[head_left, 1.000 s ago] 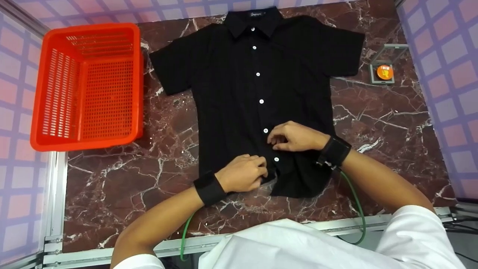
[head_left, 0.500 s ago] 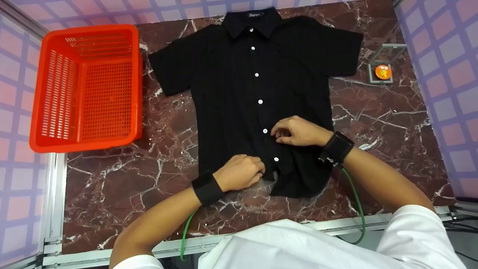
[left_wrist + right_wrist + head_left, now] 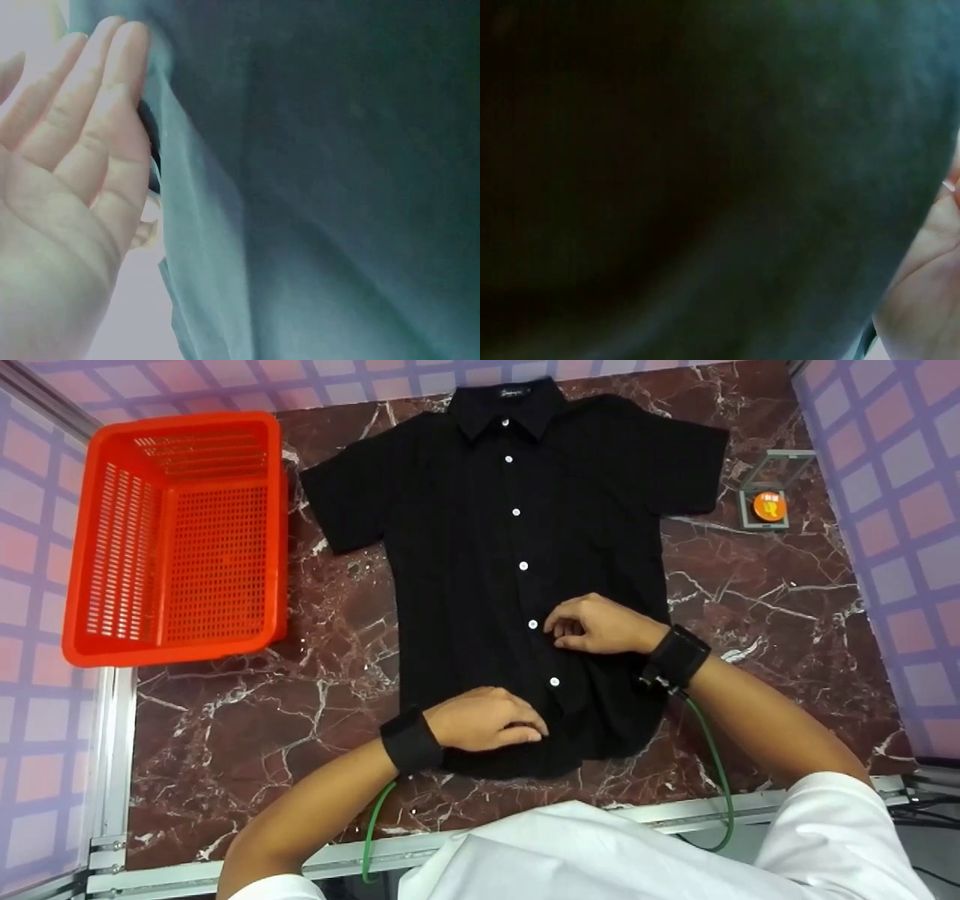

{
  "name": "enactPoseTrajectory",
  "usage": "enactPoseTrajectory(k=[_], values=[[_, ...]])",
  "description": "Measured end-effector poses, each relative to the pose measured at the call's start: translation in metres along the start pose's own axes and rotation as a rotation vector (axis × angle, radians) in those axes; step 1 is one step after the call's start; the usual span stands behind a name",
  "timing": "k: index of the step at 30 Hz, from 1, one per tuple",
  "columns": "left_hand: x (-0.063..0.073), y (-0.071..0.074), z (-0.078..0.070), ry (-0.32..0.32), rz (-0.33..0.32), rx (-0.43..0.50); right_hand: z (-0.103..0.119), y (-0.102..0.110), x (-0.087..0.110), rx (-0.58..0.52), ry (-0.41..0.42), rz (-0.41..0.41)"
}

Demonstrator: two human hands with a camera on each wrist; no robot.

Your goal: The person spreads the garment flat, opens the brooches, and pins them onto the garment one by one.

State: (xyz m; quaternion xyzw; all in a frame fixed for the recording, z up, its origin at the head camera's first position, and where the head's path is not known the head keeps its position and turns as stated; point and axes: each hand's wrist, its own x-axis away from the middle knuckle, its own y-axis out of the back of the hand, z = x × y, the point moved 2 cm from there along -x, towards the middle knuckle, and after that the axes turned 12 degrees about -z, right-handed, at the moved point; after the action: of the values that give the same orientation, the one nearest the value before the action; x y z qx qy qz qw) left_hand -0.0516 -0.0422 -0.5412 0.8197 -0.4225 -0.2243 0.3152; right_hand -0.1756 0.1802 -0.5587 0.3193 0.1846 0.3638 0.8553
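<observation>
A black short-sleeved shirt (image 3: 465,547) lies face up and spread out, collar at the far side, with white buttons down its front. My left hand (image 3: 487,720) lies over the lower left of the shirt near the hem; the left wrist view shows its fingers (image 3: 90,112) nearly straight beside the dark cloth (image 3: 322,172), holding nothing. My right hand (image 3: 600,624) rests on the shirt just right of a lower button (image 3: 533,624), fingers loosely bent, with no cloth visibly pinched. Dark fabric (image 3: 705,150) covers most of the right wrist view, hiding those fingertips.
A red plastic basket (image 3: 281,547) stands at the left on the marble-patterned table (image 3: 247,720). To the right of the shirt is a small case (image 3: 765,524) with its clear lid raised and an orange disc (image 3: 769,507) inside. Patterned walls edge the table.
The left hand's fingers have straightened and let go of the hem; the left front panel now lies lower, toward me. The right hand shifted slightly up and right, then stayed still.
</observation>
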Motion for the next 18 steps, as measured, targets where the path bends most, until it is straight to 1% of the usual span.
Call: enactPoseTrajectory(k=[1, 3, 5, 6, 8, 11, 13, 15, 17, 18], values=[[0.0, 0.001, 0.003, 0.003, -0.016, -0.033, 0.0, 0.0, 0.0, -0.001, 0.002, -0.004], [0.001, 0.004, 0.009, 0.01, -0.061, -0.134, 0.0, 0.002, 0.0, 0.004, 0.005, -0.013], [0.003, 0.008, 0.017, 0.027, -0.119, -0.25, 0.001, 0.003, 0.0, 0.013, 0.015, -0.022], [0.004, 0.01, 0.021, 0.042, -0.15, -0.293, 0.001, 0.004, 0.001, 0.019, 0.019, -0.027], [0.007, 0.016, 0.03, 0.075, -0.206, -0.357, 0.001, 0.006, 0.002, 0.04, 0.026, -0.045], [0.011, 0.027, 0.044, 0.138, -0.287, -0.411, 0.0, 0.01, 0.003, 0.096, 0.03, -0.103], [0.014, 0.036, 0.054, 0.207, -0.326, -0.435, -0.003, 0.014, 0.005, 0.157, 0.021, -0.172], [0.018, 0.044, 0.063, 0.3, -0.341, -0.464, -0.006, 0.017, 0.007, 0.228, -0.002, -0.239], [0.023, 0.051, 0.071, 0.407, -0.322, -0.481, -0.009, 0.02, 0.009, 0.293, -0.041, -0.272], [0.026, 0.053, 0.074, 0.46, -0.306, -0.475, -0.011, 0.02, 0.011, 0.318, -0.068, -0.268]])
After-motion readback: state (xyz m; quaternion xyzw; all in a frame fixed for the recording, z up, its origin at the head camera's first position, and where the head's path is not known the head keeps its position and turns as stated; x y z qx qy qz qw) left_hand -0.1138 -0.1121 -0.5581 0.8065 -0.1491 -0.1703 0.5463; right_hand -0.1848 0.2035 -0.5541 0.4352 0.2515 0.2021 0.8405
